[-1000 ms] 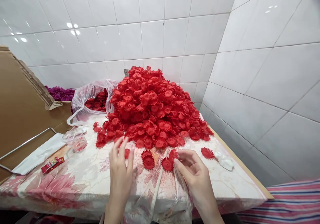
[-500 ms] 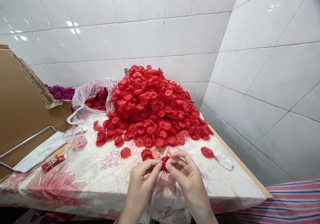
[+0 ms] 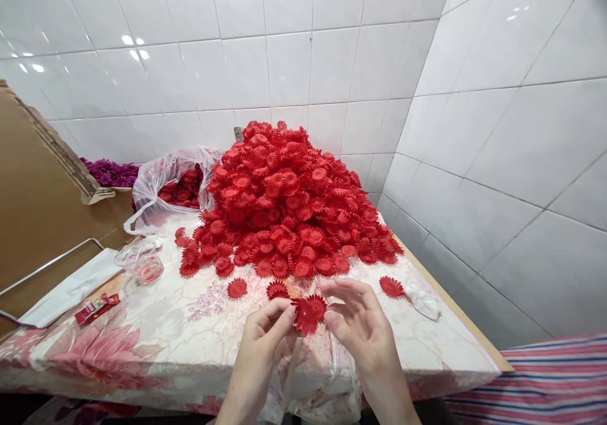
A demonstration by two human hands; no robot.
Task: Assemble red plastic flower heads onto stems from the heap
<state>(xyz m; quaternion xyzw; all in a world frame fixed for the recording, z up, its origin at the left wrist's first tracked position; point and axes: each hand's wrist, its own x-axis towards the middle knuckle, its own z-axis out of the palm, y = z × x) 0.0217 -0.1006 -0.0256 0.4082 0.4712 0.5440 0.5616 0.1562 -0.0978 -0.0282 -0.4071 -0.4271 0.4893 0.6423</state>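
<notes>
Between my hands, above the near part of the table, is a red fabric flower piece (image 3: pixel 309 314) with pointed petal edges, its flat face toward me. My left hand (image 3: pixel 268 330) pinches its left edge between thumb and fingers. My right hand (image 3: pixel 363 324) is beside the flower's right edge, fingers apart and curved; I see no grip on it. Just behind the left fingertips lies another red flower piece (image 3: pixel 277 290), with a single one (image 3: pixel 237 288) to its left. A large heap of red flower pieces (image 3: pixel 294 203) rises behind my hands.
A clear plastic bag (image 3: pixel 147 191) holding darker red pieces stands left of the heap, near purple flowers (image 3: pixel 111 173). Clear plastic cups (image 3: pixel 149 269), a red wrapper (image 3: pixel 97 308) and a cardboard box (image 3: pixel 52 178) are at left. Crumpled white tissue (image 3: pixel 423 303) lies right, near tiled walls.
The flower piece, earlier pinched edge-on between both hands, is now spread out with its face visible. My right fingers have moved apart from it, while the left hand keeps hold.
</notes>
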